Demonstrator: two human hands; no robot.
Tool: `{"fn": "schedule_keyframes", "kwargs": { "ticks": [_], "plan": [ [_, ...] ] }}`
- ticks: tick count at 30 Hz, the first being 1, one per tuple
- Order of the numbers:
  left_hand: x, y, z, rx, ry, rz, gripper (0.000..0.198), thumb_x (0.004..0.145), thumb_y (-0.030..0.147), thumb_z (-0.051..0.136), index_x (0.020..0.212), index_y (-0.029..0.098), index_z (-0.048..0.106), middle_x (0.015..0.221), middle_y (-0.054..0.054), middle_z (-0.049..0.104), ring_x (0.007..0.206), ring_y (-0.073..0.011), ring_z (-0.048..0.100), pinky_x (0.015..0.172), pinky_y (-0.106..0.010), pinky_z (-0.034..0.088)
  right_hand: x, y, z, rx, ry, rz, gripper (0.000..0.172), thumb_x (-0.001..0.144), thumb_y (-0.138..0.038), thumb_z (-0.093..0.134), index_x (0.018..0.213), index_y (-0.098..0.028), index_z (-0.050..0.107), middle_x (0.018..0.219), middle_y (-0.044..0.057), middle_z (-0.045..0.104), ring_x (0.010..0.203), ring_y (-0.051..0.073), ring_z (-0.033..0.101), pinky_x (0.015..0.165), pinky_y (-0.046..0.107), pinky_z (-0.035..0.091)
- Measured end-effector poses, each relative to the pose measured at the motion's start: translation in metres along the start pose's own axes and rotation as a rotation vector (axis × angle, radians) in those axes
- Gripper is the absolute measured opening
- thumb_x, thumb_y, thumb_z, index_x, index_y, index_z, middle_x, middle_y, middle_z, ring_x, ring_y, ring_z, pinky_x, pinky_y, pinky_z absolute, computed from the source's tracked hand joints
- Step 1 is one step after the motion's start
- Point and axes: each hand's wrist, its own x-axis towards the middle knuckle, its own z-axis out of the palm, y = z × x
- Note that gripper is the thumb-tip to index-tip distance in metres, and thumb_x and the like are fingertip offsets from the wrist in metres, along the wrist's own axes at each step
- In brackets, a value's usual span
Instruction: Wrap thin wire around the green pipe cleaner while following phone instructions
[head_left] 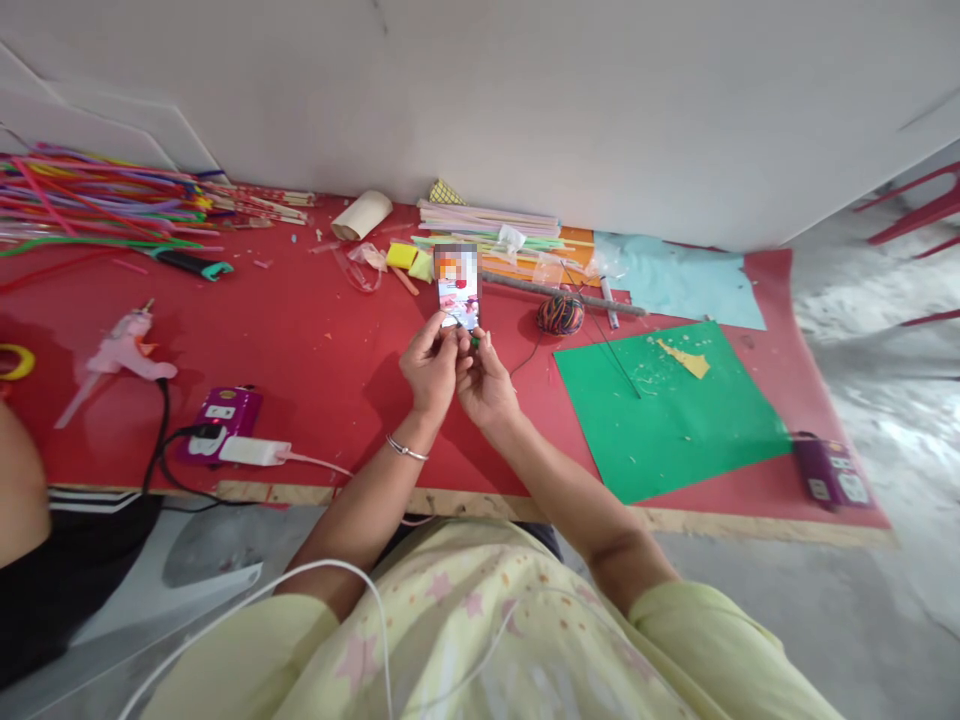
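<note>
My left hand (433, 372) and my right hand (488, 382) meet over the table, both with fingers closed in a pinch. Between the fingertips is something small, partly hidden, with a dark strand and a bit of green (474, 342) showing; its kind I cannot make out. Just beyond the fingertips is a phone (459, 290) with a lit screen. Whether the fingers touch its lower edge is unclear. To the right lies a multicoloured ball of yarn (559, 315), with a dark strand running from it toward my right hand.
The red tabletop (315, 350) bears a green sheet (675, 430), a blue sheet (682, 280), pipe cleaners (97, 200), a pink glue gun (124, 350), and purple power strips (221, 415) (831, 470). Thin dark needles (611, 345) lie near the yarn. Another person's leg (19, 480) is at left.
</note>
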Motion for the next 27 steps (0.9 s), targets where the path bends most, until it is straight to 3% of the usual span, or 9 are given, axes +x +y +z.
{"fn": "schedule_keyframes", "kwargs": {
  "ticks": [7, 12, 18, 24, 27],
  "plan": [
    [0.009, 0.015, -0.003, -0.346, -0.134, -0.431, 0.050, 0.071, 0.023, 0.084, 0.119, 0.019, 0.074, 0.079, 0.001, 0.074, 0.060, -0.0073, 0.064, 0.059, -0.020, 0.052, 0.006, 0.001, -0.011, -0.056, -0.091, 0.002, 0.015, 0.090, -0.030, 0.078, 0.102, -0.029, 0.070, 0.090, -0.006, 0.079, 0.075, 0.004, 0.073, 0.062, 0.010, 0.057],
    [0.019, 0.026, -0.010, -0.455, -0.348, -0.490, 0.036, 0.069, 0.020, 0.081, 0.104, 0.016, 0.076, 0.067, 0.003, 0.064, 0.052, -0.0042, 0.051, 0.049, -0.017, 0.039, 0.013, -0.012, -0.018, -0.236, -0.157, -0.052, 0.020, 0.086, -0.032, 0.082, 0.101, -0.027, 0.070, 0.090, -0.004, 0.079, 0.070, 0.007, 0.069, 0.058, 0.016, 0.055],
    [0.022, 0.026, -0.013, -0.464, -0.380, -0.490, 0.037, 0.066, 0.017, 0.082, 0.102, 0.017, 0.078, 0.071, 0.001, 0.065, 0.054, -0.0043, 0.048, 0.048, -0.017, 0.035, 0.013, -0.029, -0.020, -0.385, -0.232, -0.141, 0.022, 0.082, -0.032, 0.084, 0.099, -0.025, 0.073, 0.088, -0.001, 0.079, 0.072, 0.010, 0.069, 0.061, 0.020, 0.056],
    [0.019, 0.025, -0.014, -0.470, -0.401, -0.479, 0.037, 0.068, 0.023, 0.084, 0.105, 0.020, 0.079, 0.080, -0.001, 0.071, 0.062, -0.0071, 0.057, 0.052, -0.019, 0.042, 0.009, -0.029, -0.018, -0.381, -0.246, -0.115, 0.022, 0.081, -0.033, 0.085, 0.099, -0.026, 0.074, 0.086, -0.002, 0.078, 0.070, 0.010, 0.067, 0.060, 0.020, 0.056],
    [0.019, 0.026, -0.013, -0.453, -0.380, -0.490, 0.039, 0.065, 0.022, 0.088, 0.103, 0.020, 0.080, 0.075, 0.000, 0.070, 0.058, -0.0063, 0.054, 0.050, -0.018, 0.039, 0.009, -0.029, -0.018, -0.361, -0.254, -0.097, 0.022, 0.081, -0.033, 0.084, 0.098, -0.026, 0.073, 0.086, -0.002, 0.078, 0.068, 0.009, 0.067, 0.059, 0.019, 0.055]
  ]
}}
